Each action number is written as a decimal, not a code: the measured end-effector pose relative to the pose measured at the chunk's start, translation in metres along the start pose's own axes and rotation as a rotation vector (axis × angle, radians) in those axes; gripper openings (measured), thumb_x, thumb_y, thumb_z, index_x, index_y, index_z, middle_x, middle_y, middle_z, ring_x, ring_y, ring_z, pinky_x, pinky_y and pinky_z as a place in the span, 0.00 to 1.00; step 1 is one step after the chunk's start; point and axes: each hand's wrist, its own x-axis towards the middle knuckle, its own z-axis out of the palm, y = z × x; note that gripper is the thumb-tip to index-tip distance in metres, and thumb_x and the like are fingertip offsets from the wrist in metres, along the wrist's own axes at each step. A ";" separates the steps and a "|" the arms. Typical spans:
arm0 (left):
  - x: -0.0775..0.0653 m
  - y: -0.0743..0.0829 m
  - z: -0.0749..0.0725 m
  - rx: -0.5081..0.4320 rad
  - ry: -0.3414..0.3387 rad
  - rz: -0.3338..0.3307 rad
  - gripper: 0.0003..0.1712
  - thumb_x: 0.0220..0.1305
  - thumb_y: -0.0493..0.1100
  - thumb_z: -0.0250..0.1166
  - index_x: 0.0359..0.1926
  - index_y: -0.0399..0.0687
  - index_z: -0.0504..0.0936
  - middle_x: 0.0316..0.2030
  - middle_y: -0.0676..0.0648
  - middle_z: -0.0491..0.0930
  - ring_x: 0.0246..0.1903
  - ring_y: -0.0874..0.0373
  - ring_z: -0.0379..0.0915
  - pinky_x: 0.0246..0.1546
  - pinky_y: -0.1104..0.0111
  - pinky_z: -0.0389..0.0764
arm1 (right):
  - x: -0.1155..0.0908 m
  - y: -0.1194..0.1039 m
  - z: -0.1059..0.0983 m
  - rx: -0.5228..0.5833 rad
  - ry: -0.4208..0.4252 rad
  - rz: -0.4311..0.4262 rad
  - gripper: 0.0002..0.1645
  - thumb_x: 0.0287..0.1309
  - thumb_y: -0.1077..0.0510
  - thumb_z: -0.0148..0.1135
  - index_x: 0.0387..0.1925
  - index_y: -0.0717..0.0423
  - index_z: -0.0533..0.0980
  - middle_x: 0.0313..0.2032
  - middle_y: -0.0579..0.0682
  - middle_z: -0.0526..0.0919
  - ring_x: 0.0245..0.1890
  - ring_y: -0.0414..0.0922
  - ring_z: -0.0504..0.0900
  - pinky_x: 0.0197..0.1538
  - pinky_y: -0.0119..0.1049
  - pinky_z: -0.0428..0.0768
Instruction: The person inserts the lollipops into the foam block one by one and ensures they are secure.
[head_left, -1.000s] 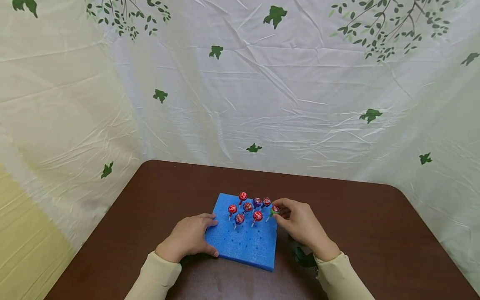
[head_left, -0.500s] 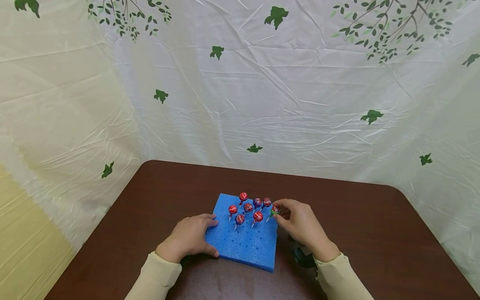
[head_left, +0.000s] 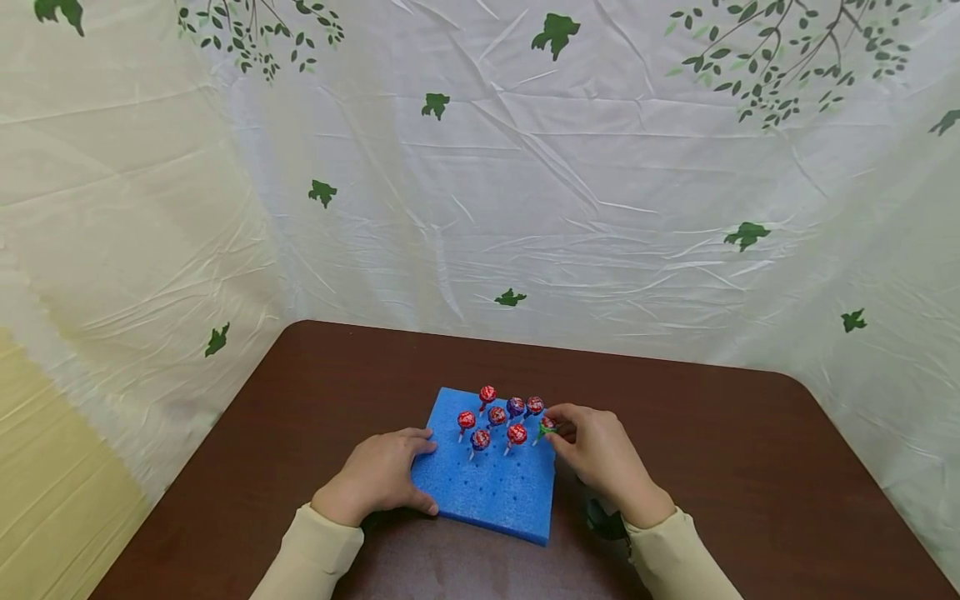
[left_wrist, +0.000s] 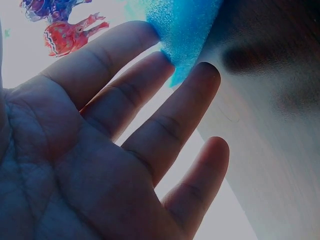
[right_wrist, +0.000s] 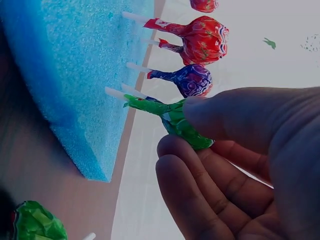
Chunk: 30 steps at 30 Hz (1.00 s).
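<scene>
A blue foam block (head_left: 487, 500) with rows of small holes lies on the table. My left hand (head_left: 378, 475) rests against its left side, fingers fairly straight at the edge and thumb at the near left corner. In the left wrist view the fingertips touch the foam. My right hand (head_left: 600, 450) pinches a green-wrapped lollipop (right_wrist: 180, 122) by its head between thumb and fingers. That lollipop's white stick meets the foam near the right edge. Beside it stand several red lollipops (head_left: 516, 433) and a purple lollipop (right_wrist: 192, 80), sticks in the foam.
Another green-wrapped lollipop (right_wrist: 40, 222) lies on the table by the right hand, with a white stick end (right_wrist: 90, 236) near it. The brown table (head_left: 375, 358) reaches back to a white curtain (head_left: 465, 208) printed with green leaves.
My right hand has moved slightly down and left with the green lollipop, whose head sits a little lower over the foam. My left hand stays in place.
</scene>
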 end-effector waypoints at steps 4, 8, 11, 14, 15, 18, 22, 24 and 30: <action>0.000 0.000 0.000 0.001 0.000 -0.002 0.49 0.36 0.62 0.82 0.59 0.42 0.82 0.62 0.44 0.76 0.60 0.45 0.73 0.56 0.48 0.74 | 0.000 -0.001 0.000 -0.019 0.005 -0.003 0.19 0.51 0.62 0.77 0.46 0.57 0.83 0.37 0.48 0.86 0.31 0.41 0.85 0.34 0.36 0.84; 0.000 0.001 0.000 -0.002 -0.002 -0.001 0.48 0.36 0.62 0.82 0.59 0.42 0.82 0.62 0.44 0.76 0.60 0.45 0.73 0.56 0.48 0.74 | 0.000 -0.001 -0.001 -0.030 0.006 -0.005 0.19 0.51 0.62 0.77 0.46 0.57 0.84 0.37 0.47 0.86 0.31 0.40 0.85 0.34 0.36 0.84; -0.001 0.001 -0.001 -0.002 -0.002 -0.002 0.48 0.36 0.62 0.82 0.59 0.42 0.82 0.61 0.44 0.76 0.60 0.45 0.73 0.56 0.48 0.74 | 0.000 -0.001 -0.001 -0.034 0.007 -0.008 0.18 0.51 0.62 0.77 0.46 0.57 0.84 0.37 0.47 0.87 0.30 0.40 0.85 0.34 0.36 0.84; 0.000 0.001 0.000 0.002 0.000 -0.003 0.48 0.37 0.63 0.82 0.59 0.42 0.82 0.61 0.44 0.76 0.60 0.45 0.73 0.56 0.48 0.74 | 0.000 -0.001 -0.001 -0.031 0.009 -0.012 0.18 0.51 0.62 0.77 0.46 0.57 0.84 0.36 0.48 0.87 0.30 0.40 0.85 0.34 0.36 0.84; 0.000 0.001 0.000 0.004 0.000 -0.003 0.49 0.37 0.63 0.82 0.59 0.42 0.82 0.62 0.44 0.76 0.60 0.45 0.73 0.56 0.48 0.75 | 0.000 -0.001 -0.001 -0.031 0.010 -0.013 0.18 0.51 0.62 0.77 0.45 0.57 0.84 0.36 0.48 0.87 0.30 0.40 0.85 0.34 0.36 0.84; 0.000 0.000 0.000 0.002 0.000 -0.004 0.49 0.37 0.63 0.82 0.59 0.43 0.82 0.62 0.44 0.76 0.60 0.45 0.73 0.56 0.48 0.74 | 0.000 0.000 0.000 -0.031 0.013 -0.016 0.18 0.51 0.62 0.77 0.45 0.57 0.84 0.36 0.48 0.87 0.30 0.40 0.85 0.33 0.36 0.84; 0.000 0.000 0.000 -0.001 0.000 -0.003 0.48 0.37 0.62 0.82 0.59 0.42 0.82 0.62 0.44 0.76 0.60 0.45 0.73 0.56 0.48 0.74 | 0.000 0.000 0.000 -0.037 0.012 -0.019 0.18 0.51 0.62 0.77 0.45 0.57 0.84 0.36 0.47 0.86 0.29 0.39 0.85 0.33 0.35 0.84; 0.000 -0.001 0.000 0.005 0.001 0.000 0.48 0.37 0.63 0.82 0.59 0.43 0.82 0.62 0.44 0.76 0.60 0.45 0.73 0.56 0.48 0.75 | 0.000 0.000 0.000 -0.041 0.008 -0.020 0.18 0.51 0.62 0.77 0.46 0.58 0.84 0.36 0.47 0.86 0.30 0.39 0.85 0.34 0.35 0.84; 0.000 0.000 0.001 0.013 0.004 0.000 0.49 0.37 0.64 0.82 0.59 0.43 0.82 0.62 0.44 0.76 0.60 0.45 0.73 0.56 0.48 0.75 | 0.000 0.001 -0.006 -0.031 -0.009 -0.038 0.21 0.51 0.63 0.76 0.48 0.58 0.82 0.37 0.48 0.86 0.31 0.40 0.85 0.35 0.36 0.84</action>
